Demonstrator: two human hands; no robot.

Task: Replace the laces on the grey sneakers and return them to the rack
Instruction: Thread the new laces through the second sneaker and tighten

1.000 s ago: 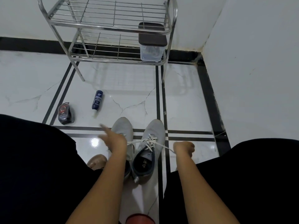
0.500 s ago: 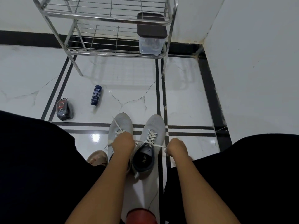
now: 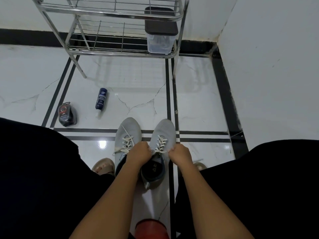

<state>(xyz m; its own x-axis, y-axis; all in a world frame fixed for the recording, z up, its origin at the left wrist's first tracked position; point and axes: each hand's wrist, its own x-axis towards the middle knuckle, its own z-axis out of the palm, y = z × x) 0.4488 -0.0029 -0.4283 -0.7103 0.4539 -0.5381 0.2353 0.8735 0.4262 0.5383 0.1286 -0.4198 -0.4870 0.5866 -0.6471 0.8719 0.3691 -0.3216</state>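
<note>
Pinching lace [image 3: 159, 144] ends on right sneaker [image 3: 159, 147]: left hand [image 3: 138, 153] and right hand [image 3: 180, 153] curled, flanking its tongue; long axis toward rack [image 3: 110, 13].

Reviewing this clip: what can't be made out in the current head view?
- Lace ends at the right sneaker: hidden inside the curled left hand and right hand, so knot progress is unclear.
- Left sneaker heel: covered by the left forearm.
- Bottle label: too small to read.
- Clear box contents: blurred behind plastic.
- Red thing: cut off by the bottom edge.
</note>
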